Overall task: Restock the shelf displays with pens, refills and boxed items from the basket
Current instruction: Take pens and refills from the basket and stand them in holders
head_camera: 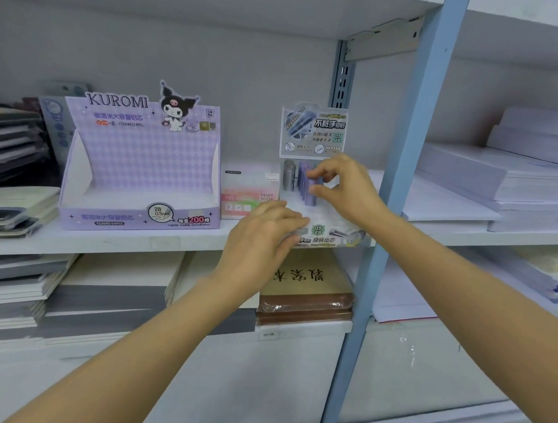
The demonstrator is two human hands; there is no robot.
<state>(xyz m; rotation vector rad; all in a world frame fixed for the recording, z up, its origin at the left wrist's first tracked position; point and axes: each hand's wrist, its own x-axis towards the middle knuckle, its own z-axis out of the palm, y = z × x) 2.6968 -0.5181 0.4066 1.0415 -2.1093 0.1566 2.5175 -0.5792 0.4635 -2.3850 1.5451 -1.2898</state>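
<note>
Fingers (321,173) of the right hand (349,187) curled, pinching an upright purple refill tube (313,199) in the lead display (313,132), left hand (260,240) flat, fingers straight on the display's near edge

Both bare forearms reach in from the near edge toward the far middle. The left hand (264,237) lies palm down, fingers straight and together. Just beyond it to the right, the right hand (349,187) pinches a purple tube (313,194) between thumb and forefinger.
</note>
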